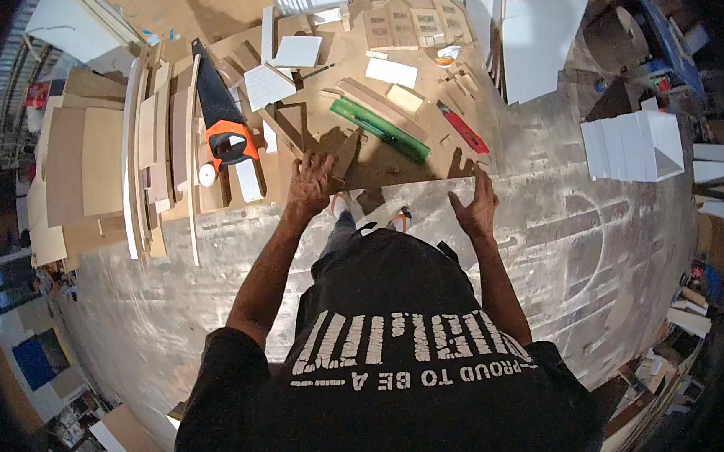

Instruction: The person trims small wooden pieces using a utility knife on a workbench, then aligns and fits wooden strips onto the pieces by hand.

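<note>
Work looks unfinished — 1 wooden strip (pixel 281 131) lies near the tabletop's front edge (pixel 438 179), by the left hand (pixel 312 177), grip unclear; the right hand (pixel 477 208) is half-open, empty.

the saw (pixel 225 130) lay on the left part of the table (pixel 342 59). long boards (pixel 150 136) were left of it. the long strip (pixel 379 131) lay near the middle, with the cutter (pixel 462 126) on its right. a card (pixel 391 71) was behind the strip.
</note>
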Tool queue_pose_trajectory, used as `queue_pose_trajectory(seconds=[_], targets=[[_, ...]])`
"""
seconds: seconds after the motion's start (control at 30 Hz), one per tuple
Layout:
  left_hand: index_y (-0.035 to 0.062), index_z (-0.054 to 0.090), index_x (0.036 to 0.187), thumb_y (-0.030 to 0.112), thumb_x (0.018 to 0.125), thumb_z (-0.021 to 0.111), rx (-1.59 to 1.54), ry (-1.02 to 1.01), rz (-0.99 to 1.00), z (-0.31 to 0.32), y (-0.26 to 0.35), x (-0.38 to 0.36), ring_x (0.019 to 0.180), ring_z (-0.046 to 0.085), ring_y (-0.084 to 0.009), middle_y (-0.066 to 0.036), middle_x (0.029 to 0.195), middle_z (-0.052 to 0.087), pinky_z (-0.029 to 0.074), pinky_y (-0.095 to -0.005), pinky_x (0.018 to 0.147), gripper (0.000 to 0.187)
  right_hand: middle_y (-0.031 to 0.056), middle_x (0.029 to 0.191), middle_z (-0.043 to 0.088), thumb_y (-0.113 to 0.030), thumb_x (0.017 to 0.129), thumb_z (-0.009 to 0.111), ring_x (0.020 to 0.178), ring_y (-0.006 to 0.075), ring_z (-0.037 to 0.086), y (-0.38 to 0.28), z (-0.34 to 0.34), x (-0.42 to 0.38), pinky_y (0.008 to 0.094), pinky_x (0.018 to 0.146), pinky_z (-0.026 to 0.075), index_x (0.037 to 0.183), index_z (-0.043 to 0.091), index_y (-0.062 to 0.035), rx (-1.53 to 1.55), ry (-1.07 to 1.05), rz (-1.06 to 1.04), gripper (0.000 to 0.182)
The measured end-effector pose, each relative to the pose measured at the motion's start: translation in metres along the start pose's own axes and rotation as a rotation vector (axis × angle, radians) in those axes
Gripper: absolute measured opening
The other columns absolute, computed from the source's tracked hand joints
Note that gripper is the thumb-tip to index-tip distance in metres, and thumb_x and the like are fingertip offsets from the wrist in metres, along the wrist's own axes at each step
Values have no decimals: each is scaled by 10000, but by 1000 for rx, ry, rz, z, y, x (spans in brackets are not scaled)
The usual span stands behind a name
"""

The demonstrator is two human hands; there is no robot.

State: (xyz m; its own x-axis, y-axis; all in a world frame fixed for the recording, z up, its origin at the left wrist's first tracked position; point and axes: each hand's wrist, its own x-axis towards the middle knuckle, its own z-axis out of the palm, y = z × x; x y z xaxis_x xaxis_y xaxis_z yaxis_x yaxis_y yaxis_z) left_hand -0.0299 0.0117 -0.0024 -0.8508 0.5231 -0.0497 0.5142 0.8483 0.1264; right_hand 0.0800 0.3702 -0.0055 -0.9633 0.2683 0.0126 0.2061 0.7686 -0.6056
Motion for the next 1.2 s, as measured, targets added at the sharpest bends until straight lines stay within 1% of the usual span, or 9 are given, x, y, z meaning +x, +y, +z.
queue_pose_trajectory(seconds=[0.07,0.27,0.57,0.77,0.87,0.97,1.0,1.1,1.2], targets=[[59,402,1410,245,809,611,11,-145,51,1,-10,7,1304,373,-365,-166,1349,473,278,-563,1047,663,177,1421,440,-232,746,781,1297,365,434,3,1,-17,576,1016,314,1472,335,-142,-25,-16,45,857],[44,405,1409,250,781,643,-57,-44,186,18,-25,11,1310,370,-356,-166,1353,491,259,-560,1065,702,171,1405,452,-234,748,772,1293,349,444,8,13,-30,568,1022,306,1472,335,-143,-17,-2,108,851],[120,471,1377,360,782,746,-20,4,220,9,-20,15,1221,458,-331,-122,1271,559,288,-523,1051,698,137,1215,589,-218,782,717,1199,336,521,-33,65,25,514,995,351,1187,603,-106,-37,-104,-245,435],[66,379,1411,423,638,834,19,-25,191,9,-21,17,1218,455,-352,-159,1242,564,303,-531,1037,966,74,906,625,-257,787,688,948,288,622,-88,130,91,478,817,419,994,662,-123,-64,-90,-512,248],[47,376,1390,388,595,851,-151,75,102,14,-22,17,1202,459,-359,-155,1230,564,315,-536,1020,988,72,912,634,-275,823,652,942,283,630,-106,150,103,473,817,422,996,665,-140,-138,-111,-438,220],[60,400,1356,329,626,824,-232,30,-88,3,-11,31,1202,455,-362,-153,1243,552,321,-542,1008,887,75,914,635,-267,840,639,930,283,633,-111,158,108,474,816,425,982,666,-134,-152,-141,-400,196],[58,475,1274,346,712,746,-142,74,-101,5,-7,37,1169,498,-348,-152,1162,611,332,-526,1001,687,74,916,637,-265,846,634,930,282,634,-110,159,108,473,818,426,977,667,-134,-145,-132,-405,187],[56,580,1153,381,786,663,-67,3,-202,14,4,57,1114,555,-319,-141,1054,668,356,-500,977,497,74,923,641,-255,854,625,935,280,636,-107,161,111,471,825,431,962,670,-135,-149,-146,-389,168],[61,647,1041,369,821,609,-12,-26,-171,15,7,65,1056,598,-299,-134,987,692,381,-476,941,381,74,933,644,-240,842,632,947,279,635,-110,158,114,464,834,434,950,675,-136,-184,-225,-334,156]])
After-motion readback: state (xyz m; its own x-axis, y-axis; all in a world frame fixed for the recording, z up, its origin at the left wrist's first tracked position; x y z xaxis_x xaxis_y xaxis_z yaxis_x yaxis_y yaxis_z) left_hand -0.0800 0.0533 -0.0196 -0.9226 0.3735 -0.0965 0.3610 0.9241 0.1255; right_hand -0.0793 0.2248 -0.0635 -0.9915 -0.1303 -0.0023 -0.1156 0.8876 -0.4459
